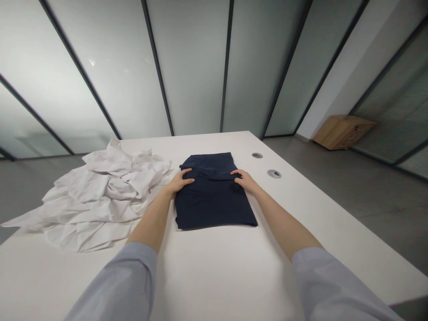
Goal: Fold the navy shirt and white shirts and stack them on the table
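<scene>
A folded dark blue cloth [214,203] is lying flat on the white table [227,267], right between the two hands. The left hand [179,182] is touching its left side and the right hand [246,181] its right side, at about the same height, probably because a matched hold is helping the layers lie even along the crosswise ridge between them. The white cloth pile [110,191] is sitting beyond the left hand, crumpled and just beside it, perhaps so the space ahead is serving the blue piece alone. Past the right hand, two metal rings [274,174] are showing in the tabletop (cable holes, I am guessing).

Both arms are reaching forward, elbows wide, sleeves [113,285] ending below the bare forearms. On each hand, thumb and fingers are pointing inward with a small gap between them; whether they are pinching a layer or merely resting there, I cannot tell.
</scene>
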A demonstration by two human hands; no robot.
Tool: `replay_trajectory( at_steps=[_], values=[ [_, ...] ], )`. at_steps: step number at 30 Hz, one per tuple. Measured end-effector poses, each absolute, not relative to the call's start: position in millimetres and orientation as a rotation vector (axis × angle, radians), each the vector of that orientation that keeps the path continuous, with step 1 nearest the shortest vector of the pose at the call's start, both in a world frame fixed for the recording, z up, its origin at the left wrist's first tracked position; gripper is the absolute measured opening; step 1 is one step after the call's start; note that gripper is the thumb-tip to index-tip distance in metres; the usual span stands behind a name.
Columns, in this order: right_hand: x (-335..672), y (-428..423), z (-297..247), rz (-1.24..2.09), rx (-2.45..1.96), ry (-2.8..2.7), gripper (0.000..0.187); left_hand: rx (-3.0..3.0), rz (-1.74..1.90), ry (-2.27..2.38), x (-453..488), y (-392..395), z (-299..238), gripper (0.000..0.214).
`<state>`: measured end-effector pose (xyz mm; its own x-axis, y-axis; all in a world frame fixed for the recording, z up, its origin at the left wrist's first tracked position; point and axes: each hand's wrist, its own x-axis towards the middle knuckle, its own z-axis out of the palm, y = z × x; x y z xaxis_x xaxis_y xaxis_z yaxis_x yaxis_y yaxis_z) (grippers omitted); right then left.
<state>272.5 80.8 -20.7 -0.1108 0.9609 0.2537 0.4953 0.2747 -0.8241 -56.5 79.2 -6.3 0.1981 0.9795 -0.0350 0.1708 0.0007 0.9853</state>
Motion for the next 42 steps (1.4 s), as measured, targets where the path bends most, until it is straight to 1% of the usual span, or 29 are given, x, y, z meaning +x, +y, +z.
replay_trajectory(
  at_steps=[2, 7, 12, 14, 16, 18, 24, 27, 30, 32, 34, 35, 37, 40, 42],
  values=[
    [274.2, 80.9, -21.3, 0.694, -1.378, -1.771, 0.04, 1.391, 0.942, 1.236, -55.6, 77.9, -6.0, 0.078],
    [281.6, 84.1, -23.0, 0.823, -1.434, -1.755, 0.052, 1.348, 0.921, 1.22, -59.7, 77.9, -4.9, 0.078],
    [284.9, 85.0, -19.2, 0.79, -1.464, -1.844, 0.053, 1.465, 0.848, 1.223, -66.4, 80.8, -2.2, 0.085],
    [284.4, 84.7, -14.3, 0.7, -1.482, -1.936, 0.049, 1.591, 0.801, 1.299, -66.1, 81.6, 3.3, 0.086],
    [283.3, 84.0, -6.8, 0.587, -1.478, -2.024, 0.043, 1.736, 0.758, 1.395, -64.8, 81.9, 12.5, 0.082],
    [282.3, 83.0, 3.4, 0.49, -1.451, -2.083, 0.034, 1.871, 0.704, 1.461, -64.3, 82.6, 25.1, 0.073],
    [285.0, 84.5, 45.7, 0.261, -1.409, -2.102, 0.014, 2.275, 0.551, 1.553, -71.4, 92.8, 75.0, 0.034],
    [289.7, 93.1, 68.6, 0.149, -1.335, -2.067, 0.009, 2.536, 0.624, 1.554, -74.8, 99.1, 100.0, 0.031],
    [292.8, 109.3, 88.0, 0.203, -1.335, -2.043, 0.008, 2.586, 0.548, 1.521, -75.0, 108.4, 118.7, 0.032],
    [291.3, 123.4, 98.2, 0.362, -1.435, -2.043, 0.007, 2.496, 0.421, 1.531, -72.5, 118.6, 126.5, 0.031],
    [286.5, 137.8, 107.4, 0.518, -1.531, -1.994, 0.008, 2.43, 0.377, 1.587, -67.4, 130.8, 132.2, 0.032],
    [283.5, 144.2, 112.3, 0.546, -1.545, -1.953, 0.009, 2.422, 0.4, 1.636, -64.2, 136.5, 135.2, 0.032],
    [278.0, 153.2, 122.5, 0.472, -1.504, -1.872, 0.01, 2.433, 0.525, 1.76, -57.3, 144.7, 142.3, 0.031],
    [276.7, 153.4, 132.9, 0.194, -1.384, -1.824, 0.015, 2.458, 0.825, 1.885, -50.2, 144.1, 151.1, 0.034],
    [280.8, 143.4, 128.1, 0.055, -1.344, -1.834, 0.02, 2.503, 0.945, 1.842, -50.3, 135.1, 147.7, 0.036]
  ],
)
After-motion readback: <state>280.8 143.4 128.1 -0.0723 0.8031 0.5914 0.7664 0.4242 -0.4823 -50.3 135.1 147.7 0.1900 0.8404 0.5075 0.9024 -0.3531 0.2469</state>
